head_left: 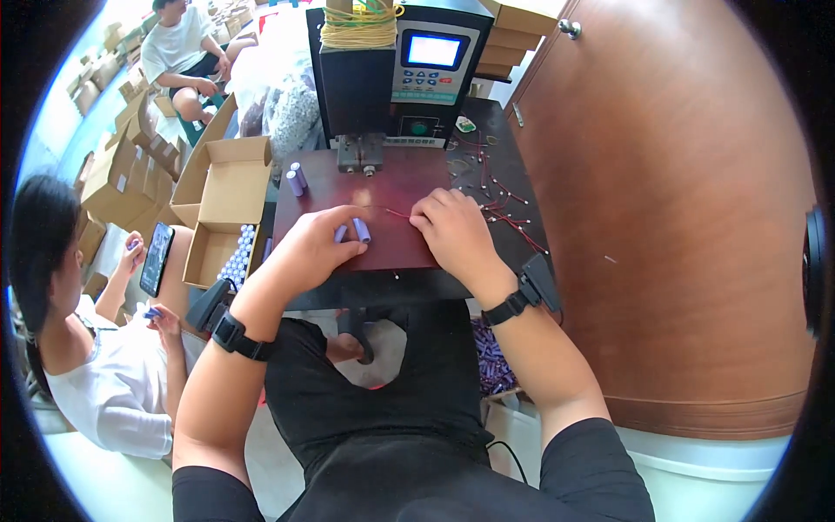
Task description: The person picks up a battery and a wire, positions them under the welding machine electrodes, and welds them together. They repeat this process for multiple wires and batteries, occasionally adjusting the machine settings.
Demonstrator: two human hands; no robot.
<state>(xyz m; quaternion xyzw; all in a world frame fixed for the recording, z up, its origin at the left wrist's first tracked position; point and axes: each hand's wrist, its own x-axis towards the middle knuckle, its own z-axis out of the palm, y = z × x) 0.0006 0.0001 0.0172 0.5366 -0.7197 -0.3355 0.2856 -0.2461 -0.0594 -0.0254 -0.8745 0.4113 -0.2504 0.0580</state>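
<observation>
My left hand [315,248] is on the dark red work plate [404,257], its thumb and index finger curled about a purple battery cell [362,230]. A second purple cell shows partly between the fingers, the rest hidden by the hand. Closed in a pinch, my right hand [454,230] has a thin red wire [398,213] at its fingertips, which points left toward the cells. Two more purple cells [297,179] stand upright at the plate's left edge. Just beyond the hands is a spot welder [357,96] with two metal electrode tips [369,171] over the plate.
Red wire leads [513,224] lie scattered on the black table to the right, beside a brown door [670,191]. At left, an open cardboard box [202,254] holds several cells. A person [113,383] sits there with a phone; another sits farther back. A bin of purple cells [494,361] stands below.
</observation>
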